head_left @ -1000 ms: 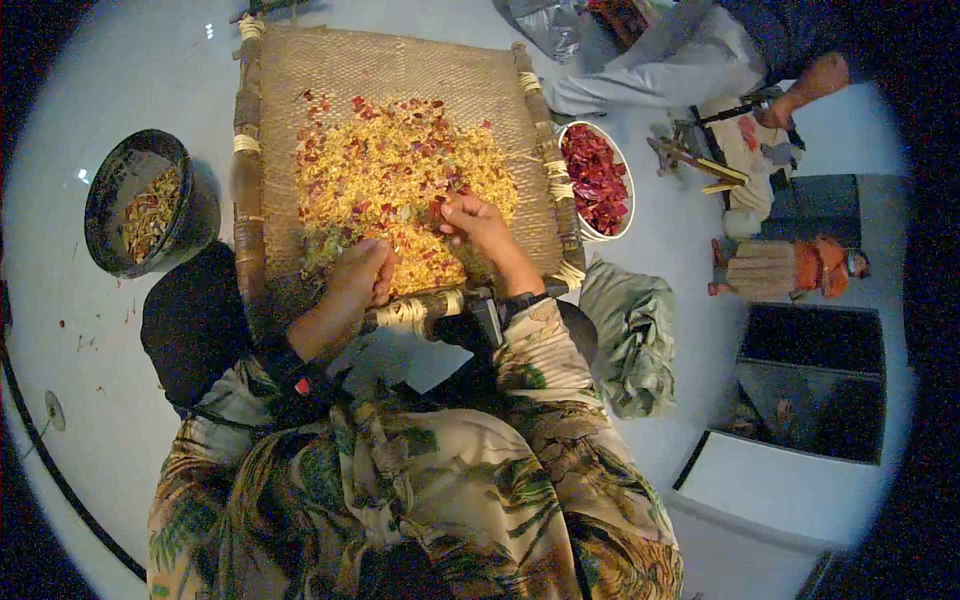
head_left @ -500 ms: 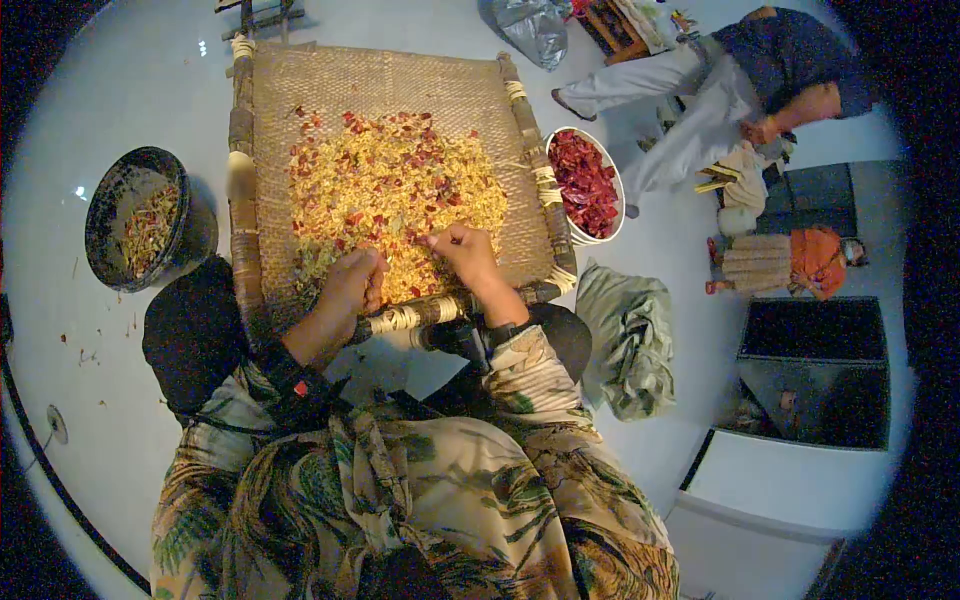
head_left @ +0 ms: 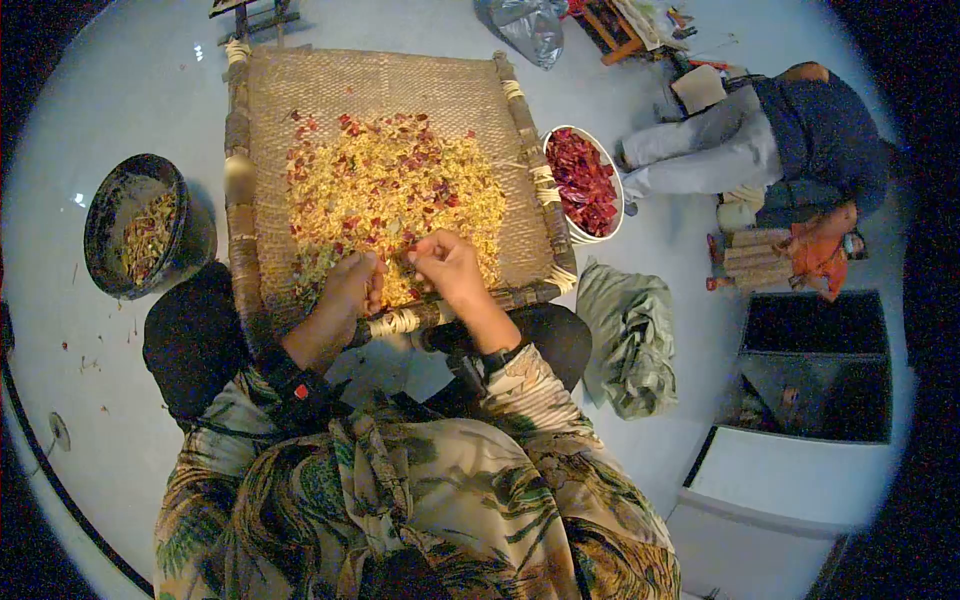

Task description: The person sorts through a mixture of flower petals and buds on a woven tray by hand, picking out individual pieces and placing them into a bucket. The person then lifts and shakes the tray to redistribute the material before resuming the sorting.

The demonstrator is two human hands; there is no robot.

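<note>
Many tiny red and yellow bits lie on the woven tray, under both grips. They look light and crumbly: pinch gently. The right hand pinches some; the left hand is curled shut.

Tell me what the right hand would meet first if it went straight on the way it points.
Most likely the heap of yellow and red dried flakes on the woven cane tray; the right hand points up-left across it; height unclear.

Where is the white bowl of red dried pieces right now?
Head view: the white bowl sits on the floor at the woven tray's right edge, just beyond the crumpled green cloth.
</note>
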